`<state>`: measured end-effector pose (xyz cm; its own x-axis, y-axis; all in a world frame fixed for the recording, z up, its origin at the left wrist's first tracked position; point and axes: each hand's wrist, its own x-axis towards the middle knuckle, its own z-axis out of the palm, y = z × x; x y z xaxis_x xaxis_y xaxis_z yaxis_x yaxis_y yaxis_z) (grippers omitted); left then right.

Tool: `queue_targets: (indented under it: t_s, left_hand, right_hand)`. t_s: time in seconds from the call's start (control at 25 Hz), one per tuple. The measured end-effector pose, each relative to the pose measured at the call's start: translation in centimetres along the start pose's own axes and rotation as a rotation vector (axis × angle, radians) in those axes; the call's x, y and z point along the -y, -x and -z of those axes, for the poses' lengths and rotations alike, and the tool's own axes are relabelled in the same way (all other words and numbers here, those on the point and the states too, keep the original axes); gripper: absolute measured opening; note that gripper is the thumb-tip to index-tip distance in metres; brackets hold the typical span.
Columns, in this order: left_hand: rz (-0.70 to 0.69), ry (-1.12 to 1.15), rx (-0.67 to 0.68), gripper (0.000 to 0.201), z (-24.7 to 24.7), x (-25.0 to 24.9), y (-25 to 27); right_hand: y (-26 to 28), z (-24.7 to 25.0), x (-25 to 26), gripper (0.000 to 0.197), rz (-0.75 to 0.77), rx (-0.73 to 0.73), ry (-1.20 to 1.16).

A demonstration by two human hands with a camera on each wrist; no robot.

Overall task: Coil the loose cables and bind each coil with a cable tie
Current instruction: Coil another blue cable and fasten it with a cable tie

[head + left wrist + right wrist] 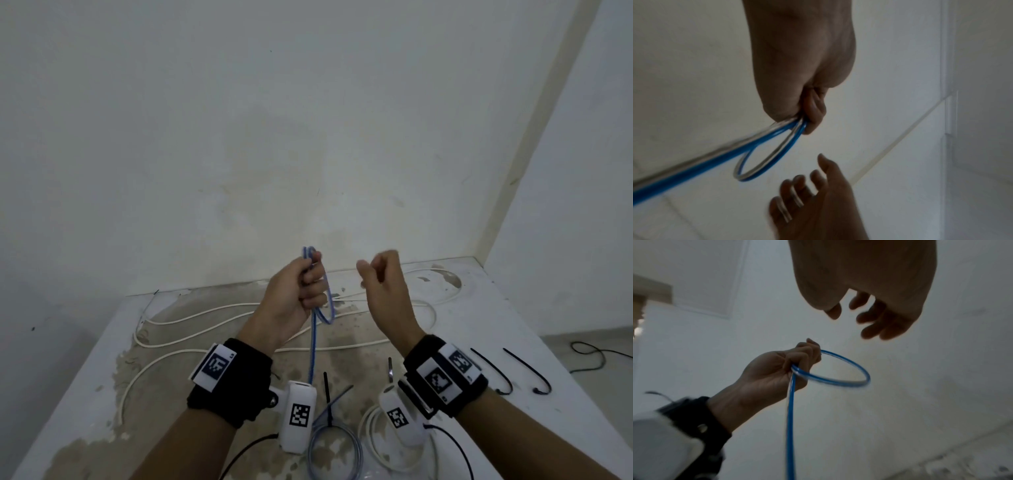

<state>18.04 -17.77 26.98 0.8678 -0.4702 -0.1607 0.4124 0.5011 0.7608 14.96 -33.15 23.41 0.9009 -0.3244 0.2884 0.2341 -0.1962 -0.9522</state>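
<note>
My left hand [301, 287] is raised above the table and grips a blue cable [312, 342]. One small loop of it [838, 379] hangs from the fist, and the rest runs down toward my left wrist. In the left wrist view the left hand's fingers [812, 116] curl round two passes of the blue cable [760, 162]. My right hand [376, 274] hovers just right of the loop with loosely curled fingers [869, 316], and it holds nothing. A long white cable [205, 311] lies loose across the table.
Near the front edge of the stained white table [85, 394] lie a tied grey-blue coil [329, 442] and a white coil [376, 438]. Black cable ties [493, 370] lie at the right. The wall stands behind, and a black cord [589, 353] lies on the floor.
</note>
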Motion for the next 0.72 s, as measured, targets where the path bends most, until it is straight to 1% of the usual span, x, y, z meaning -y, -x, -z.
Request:
queue_targets:
  t_s: [0.04,0.12,0.16,0.2,0.24,0.28,0.36,0.4,0.48,0.52,0.56,0.64,0.68,0.72]
  left_hand:
    - [-0.029,0.051,-0.009,0.028,0.0,-0.4,-0.1]
    - [-0.089,0.106,-0.03,0.034,0.0,-1.0,-0.2]
    - [-0.113,0.128,-0.039,0.035,0.0,-1.1,-0.3]
    - [-0.13,0.151,-0.043,0.036,0.1,-1.2,-0.3]
    - [-0.141,0.169,-0.045,0.036,0.1,-1.4,-0.2]
    - [-0.15,0.184,-0.05,0.036,0.2,-1.6,-0.2]
    - [-0.153,0.197,-0.079,0.036,0.4,-2.1,0.1]
    - [-0.138,0.176,-0.101,0.035,0.5,-2.3,0.3]
    - [-0.072,0.046,-0.146,0.034,0.6,-3.0,0.6]
    - [-0.031,-0.031,-0.157,0.033,0.8,-3.4,0.9]
    - [-0.001,-0.093,-0.163,0.032,1.1,-3.9,1.2]
    - [0.025,-0.175,-0.184,0.031,1.8,-5.1,1.8]
    - [0.041,-0.205,-0.19,0.031,2.1,-5.5,2.2]
    - [0.063,-0.229,-0.185,0.031,2.2,-5.8,2.5]
  right_hand:
    - [0.9,-0.1,-0.5,0.024,-0.1,0.085,-0.009]
    - [2.8,-0.5,-1.1,0.031,-0.275,0.347,0.031]
    - [3.4,-0.7,-1.2,0.034,-0.332,0.466,0.033]
    - [3.9,-0.9,-1.1,0.035,-0.355,0.564,0.004]
    - [4.1,-1.0,-1.1,0.034,-0.349,0.646,-0.045]
    - [4.2,-1.0,-1.0,0.033,-0.308,0.721,-0.086]
    - [4.0,-0.8,-0.9,0.029,-0.181,0.845,-0.09]
    - [3.9,-0.7,-1.0,0.027,-0.132,0.882,-0.06]
    - [3.1,-0.2,-1.4,0.024,-0.079,0.895,0.06]
    - [2.5,0.4,-1.9,0.023,-0.036,0.899,0.166]
    - [1.8,1.2,-2.4,0.023,0.031,0.908,0.329]
    - [0.3,3.0,-3.2,0.029,0.2,0.911,0.806]
    - [-0.2,3.7,-3.4,0.033,0.251,0.869,1.034]
    - [-0.7,4.2,-3.2,0.035,0.256,0.815,1.194]
